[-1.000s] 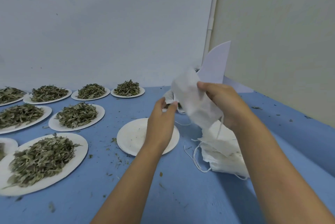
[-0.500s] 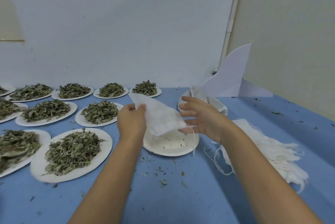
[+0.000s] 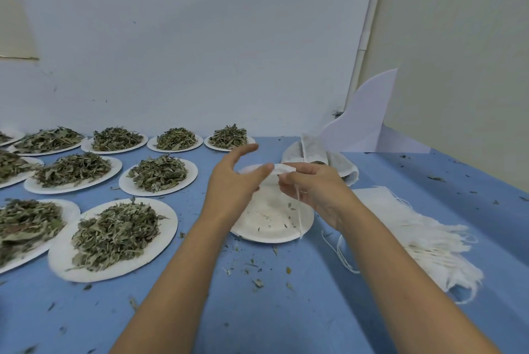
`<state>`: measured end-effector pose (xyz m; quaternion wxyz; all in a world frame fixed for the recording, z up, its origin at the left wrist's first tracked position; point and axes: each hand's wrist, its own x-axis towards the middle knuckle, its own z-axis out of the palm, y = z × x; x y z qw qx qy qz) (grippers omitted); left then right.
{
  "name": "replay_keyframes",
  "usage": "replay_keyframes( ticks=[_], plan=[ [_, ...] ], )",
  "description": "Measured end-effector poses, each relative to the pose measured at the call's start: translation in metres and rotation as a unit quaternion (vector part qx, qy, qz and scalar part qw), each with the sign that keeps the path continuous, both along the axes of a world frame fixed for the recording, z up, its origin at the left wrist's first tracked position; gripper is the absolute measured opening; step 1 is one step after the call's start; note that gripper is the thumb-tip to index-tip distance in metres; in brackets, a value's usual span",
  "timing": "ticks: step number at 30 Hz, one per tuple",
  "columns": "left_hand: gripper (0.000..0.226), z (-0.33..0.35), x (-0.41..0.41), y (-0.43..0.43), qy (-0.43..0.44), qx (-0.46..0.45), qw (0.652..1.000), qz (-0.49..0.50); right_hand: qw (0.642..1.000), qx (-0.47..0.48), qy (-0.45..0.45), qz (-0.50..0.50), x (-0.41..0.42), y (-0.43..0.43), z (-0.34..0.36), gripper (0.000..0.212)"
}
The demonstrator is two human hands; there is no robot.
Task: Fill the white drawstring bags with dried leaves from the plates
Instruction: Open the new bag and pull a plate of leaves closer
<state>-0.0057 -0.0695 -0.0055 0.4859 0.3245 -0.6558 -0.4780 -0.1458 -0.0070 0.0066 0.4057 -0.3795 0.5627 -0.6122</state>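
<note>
one bag [image 3: 284,167] pinched by right hand [image 3: 310,190]; left hand [image 3: 232,190], fingers [image 3: 246,152] straight, touches it; ten leaf plates [image 3: 169,220]

Far corner: white curved sheet [image 3: 369,119] upright on blue table [image 3: 286,310]; white pipe [image 3: 367,24] runs up wall [image 3: 200,38].

Single bag [image 3: 283,168]: white, crumpled, drawstring hanging, held just above emptied plate [image 3: 269,226]. Stack of flat empty bags [image 3: 423,236]: right of that plate, strings trailing. Bulging bags [image 3: 340,164]: behind it. Plates [image 3: 169,225] heaped with dried leaves [image 3: 114,235]: left of it, in rows.
</note>
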Motion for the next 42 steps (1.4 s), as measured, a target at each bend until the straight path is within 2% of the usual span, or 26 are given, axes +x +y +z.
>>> replay_keyframes(
  ticks=[2, 4, 7, 21, 23, 25, 27, 29, 33, 37, 39, 40, 41, 42],
  plan=[
    [0.029, -0.003, -0.001, 0.001, -0.053, -0.068, 0.996, 0.025, 1.0, 0.004, -0.007, -0.005, 0.001, 0.0, 0.0, 0.022],
    [0.021, -0.004, -0.003, 0.003, -0.073, -0.096, 0.991, 0.058, 1.0, 0.008, -0.012, -0.012, 0.003, 0.0, 0.0, 0.02],
    [0.012, -0.004, -0.005, 0.004, -0.076, -0.098, 0.988, 0.094, 1.0, 0.017, -0.009, -0.016, 0.006, -0.001, 0.001, 0.012],
    [0.018, -0.012, -0.014, 0.012, -0.053, -0.1, 0.983, 0.141, 0.996, 0.022, -0.043, -0.076, 0.012, -0.007, -0.002, 0.009],
    [0.015, -0.014, -0.013, 0.011, -0.079, -0.125, 0.979, 0.143, 0.997, 0.012, -0.009, -0.073, 0.013, -0.007, -0.004, 0.011],
    [0.016, -0.017, -0.013, 0.01, -0.109, -0.152, 0.974, 0.129, 0.993, 0.004, 0.082, -0.083, 0.014, -0.007, -0.009, 0.011],
    [0.021, -0.02, -0.012, 0.011, -0.13, -0.177, 0.966, 0.133, 0.971, 0.001, 0.202, -0.129, 0.012, -0.008, -0.013, 0.009],
    [0.026, -0.02, -0.01, 0.01, -0.134, -0.189, 0.959, 0.164, 0.945, 0.001, 0.283, -0.166, 0.009, -0.008, -0.016, 0.007],
    [0.018, -0.017, -0.006, 0.007, -0.121, -0.148, 0.957, 0.22, 0.93, 0.003, 0.3, -0.21, 0.004, -0.005, -0.018, 0.02],
    [0.011, -0.013, -0.007, 0.007, -0.099, -0.064, 0.973, 0.198, 0.925, -0.007, 0.302, -0.23, 0.004, -0.005, -0.023, 0.008],
    [0.008, -0.008, -0.007, 0.005, -0.062, 0.013, 0.989, 0.136, 0.932, -0.018, 0.284, -0.224, 0.002, -0.005, -0.022, 0.002],
    [0.008, -0.005, -0.008, 0.005, -0.012, 0.084, 0.993, 0.079, 0.94, -0.023, 0.259, -0.22, 0.0, -0.005, -0.022, 0.002],
    [0.009, 0.0, -0.008, 0.006, 0.053, 0.173, 0.983, 0.011, 0.953, -0.028, 0.217, -0.212, -0.001, -0.005, -0.021, 0.002],
    [0.009, 0.005, -0.009, 0.008, 0.12, 0.256, 0.957, -0.055, 0.966, -0.036, 0.163, -0.197, -0.002, -0.005, -0.02, 0.002]
  ],
)
